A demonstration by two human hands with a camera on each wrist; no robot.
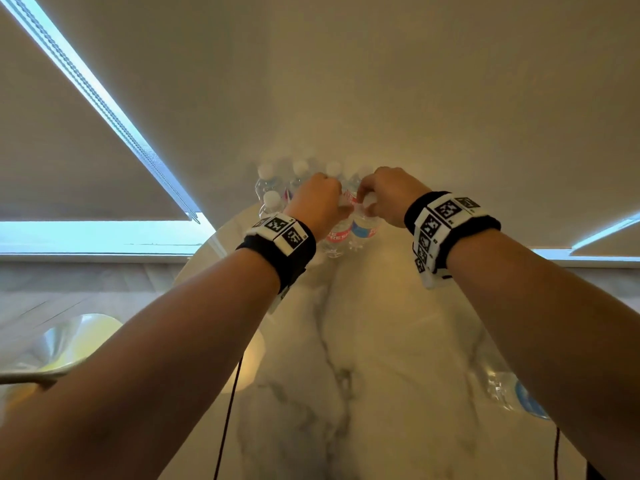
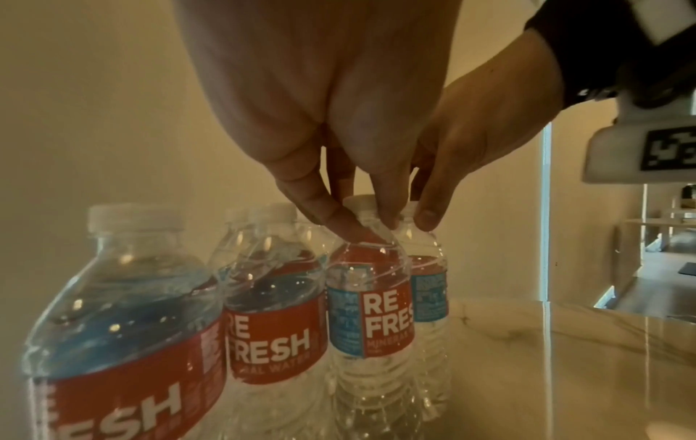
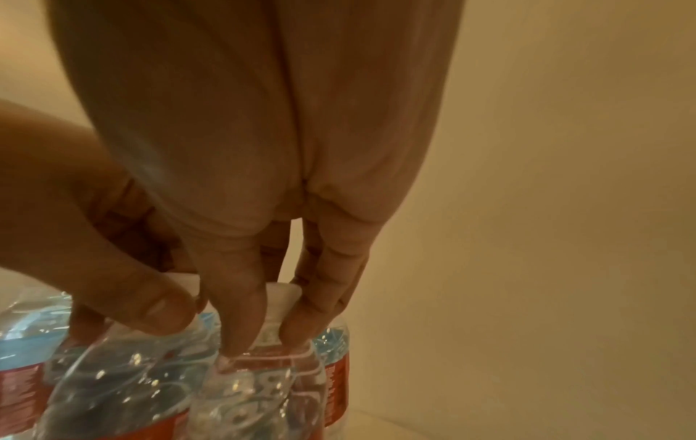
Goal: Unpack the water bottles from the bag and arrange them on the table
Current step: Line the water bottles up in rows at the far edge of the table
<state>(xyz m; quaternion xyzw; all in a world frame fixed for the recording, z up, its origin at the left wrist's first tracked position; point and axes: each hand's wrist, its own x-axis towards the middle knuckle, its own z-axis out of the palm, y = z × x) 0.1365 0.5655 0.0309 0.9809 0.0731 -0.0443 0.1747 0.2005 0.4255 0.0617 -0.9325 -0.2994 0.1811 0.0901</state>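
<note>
Both forearms reach forward over the white marble-patterned table [image 1: 363, 341], and the two hands meet at its far end, above a group of clear plastic water bottles with red and blue labels and white caps [image 2: 271, 297]. The bottles stand upright, close together, near the beige wall [image 1: 381, 81].

The left hand [image 1: 317, 202] points its fingers down, and the thumb and fingers [image 2: 327, 214] pinch the neck of one bottle [image 2: 371, 297] just under the cap. This bottle stands on the table in the front row.

The right hand [image 1: 391, 195] is also turned down, just beside the left one. Its fingers [image 3: 241, 297] close around the white cap and neck of the neighbouring bottle [image 3: 260, 387], which stands touching the other bottles.

Each wrist wears a black band with white marker blocks [image 1: 446, 223]. One more bottle [image 1: 512, 389] lies on its side at the right edge of the table, partly hidden by the right forearm. The bag does not show clearly.
</note>
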